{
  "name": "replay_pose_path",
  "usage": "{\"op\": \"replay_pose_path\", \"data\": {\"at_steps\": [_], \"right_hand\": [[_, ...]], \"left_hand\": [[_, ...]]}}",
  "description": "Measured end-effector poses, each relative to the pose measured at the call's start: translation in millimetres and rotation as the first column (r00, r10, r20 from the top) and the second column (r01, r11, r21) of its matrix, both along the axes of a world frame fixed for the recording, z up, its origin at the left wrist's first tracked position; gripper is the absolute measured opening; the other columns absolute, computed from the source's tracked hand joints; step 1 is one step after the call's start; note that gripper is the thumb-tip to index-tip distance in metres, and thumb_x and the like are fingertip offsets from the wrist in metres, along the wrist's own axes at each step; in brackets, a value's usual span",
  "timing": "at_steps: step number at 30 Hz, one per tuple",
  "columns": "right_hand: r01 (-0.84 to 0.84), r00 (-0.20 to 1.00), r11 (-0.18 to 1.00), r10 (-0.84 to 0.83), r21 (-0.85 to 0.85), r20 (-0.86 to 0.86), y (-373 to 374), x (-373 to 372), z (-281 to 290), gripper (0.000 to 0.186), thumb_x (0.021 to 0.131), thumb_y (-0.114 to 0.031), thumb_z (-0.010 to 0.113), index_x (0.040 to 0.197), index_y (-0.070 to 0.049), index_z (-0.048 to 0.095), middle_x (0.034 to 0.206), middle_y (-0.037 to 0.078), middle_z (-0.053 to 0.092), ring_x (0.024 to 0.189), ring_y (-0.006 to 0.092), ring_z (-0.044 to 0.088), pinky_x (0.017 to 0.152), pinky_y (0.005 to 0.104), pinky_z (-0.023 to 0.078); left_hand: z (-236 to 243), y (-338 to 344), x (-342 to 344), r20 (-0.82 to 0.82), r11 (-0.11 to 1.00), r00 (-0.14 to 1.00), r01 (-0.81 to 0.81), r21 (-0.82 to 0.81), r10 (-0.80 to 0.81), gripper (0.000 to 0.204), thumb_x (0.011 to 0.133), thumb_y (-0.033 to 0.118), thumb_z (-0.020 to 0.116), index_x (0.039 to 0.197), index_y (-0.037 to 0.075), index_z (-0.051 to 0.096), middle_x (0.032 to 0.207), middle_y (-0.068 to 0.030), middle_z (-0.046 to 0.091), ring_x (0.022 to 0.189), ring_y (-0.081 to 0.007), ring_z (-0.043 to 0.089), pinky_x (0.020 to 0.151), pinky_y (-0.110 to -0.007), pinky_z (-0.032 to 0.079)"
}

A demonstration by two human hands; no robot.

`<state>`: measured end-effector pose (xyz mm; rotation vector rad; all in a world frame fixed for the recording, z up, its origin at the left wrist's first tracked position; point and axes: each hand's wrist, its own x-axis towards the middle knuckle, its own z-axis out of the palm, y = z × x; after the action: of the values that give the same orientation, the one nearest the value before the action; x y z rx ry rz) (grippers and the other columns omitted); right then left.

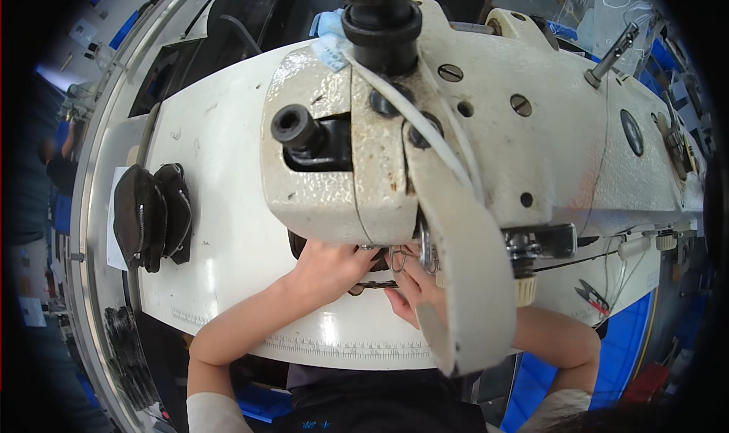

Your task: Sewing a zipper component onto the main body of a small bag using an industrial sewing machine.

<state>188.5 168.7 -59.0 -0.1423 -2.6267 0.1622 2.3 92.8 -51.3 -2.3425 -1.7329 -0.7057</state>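
Observation:
A black fabric piece (377, 285) lies under the head of a white sewing machine (486, 114). My left hand (328, 268) grips it from the left, with its fingertips partly hidden by the machine. On the other side, my right hand (410, 285) holds the edge of the same piece between thumb and fingers. A pale curved strap or guard (474, 281) hanging from the machine covers part of my right hand and wrist. The needle area is mostly hidden from above.
Black zippered pouches (144, 217) stand at the left of the white table (228, 281). Red-handled thread snips (592, 296) lie at the right, near loose threads. A ruler scale (319, 347) runs along the front edge. A light blue cloth (329, 42) is tucked on the machine.

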Motion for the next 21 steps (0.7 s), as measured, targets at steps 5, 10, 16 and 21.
{"op": "replay_pose_path", "data": {"at_steps": [5,10,16,21], "right_hand": [[0.249,0.961,0.625,-0.065,-0.740,0.269,17.0,2.4,6.4,0.033,0.076,-0.024,0.058,0.095,0.002,0.062,0.100,0.017,0.060,0.095,0.0312,0.056,0.080,0.0414,0.043],[0.142,0.990,0.499,-0.052,-0.855,0.134,17.2,-19.1,-1.1,0.033,0.075,-0.024,0.056,0.095,0.002,0.061,0.093,0.020,0.064,0.087,0.0379,0.058,0.083,0.0472,0.041],[-0.099,0.984,0.955,0.053,-0.280,-0.169,14.9,-10.4,-30.3,0.030,0.065,-0.015,0.060,0.092,-0.002,0.060,0.072,0.016,0.061,0.071,0.0291,0.060,0.058,0.0416,0.047],[-0.126,0.971,0.979,0.155,0.160,-0.183,19.9,-13.3,-9.3,0.036,0.060,-0.009,0.060,0.094,0.002,0.060,0.068,0.011,0.057,0.058,0.0209,0.056,0.047,0.0317,0.045]], "left_hand": [[14.2,-9.0,-1.6,0.040,0.997,0.999,0.008,-0.074,-0.005,0.027,0.063,0.012,0.070,0.087,0.006,0.061,0.086,-0.0087,0.059,0.071,-0.0240,0.058,0.061,-0.036,0.047],[21.6,-17.7,1.1,-0.147,0.990,0.989,0.024,0.135,-0.004,0.020,0.066,0.006,0.066,0.084,0.004,0.058,0.083,-0.0075,0.055,0.066,-0.0188,0.054,0.054,-0.029,0.046],[19.9,-14.3,0.9,-0.253,0.933,0.967,0.113,0.342,-0.024,0.018,0.067,0.003,0.063,0.085,0.003,0.063,0.093,-0.0066,0.056,0.074,-0.0191,0.056,0.059,-0.029,0.048],[20.0,-21.6,-10.4,-0.315,0.925,0.944,0.200,0.322,-0.095,0.018,0.067,0.003,0.063,0.085,0.003,0.067,0.089,-0.0037,0.056,0.076,-0.0161,0.055,0.061,-0.027,0.047]]}}
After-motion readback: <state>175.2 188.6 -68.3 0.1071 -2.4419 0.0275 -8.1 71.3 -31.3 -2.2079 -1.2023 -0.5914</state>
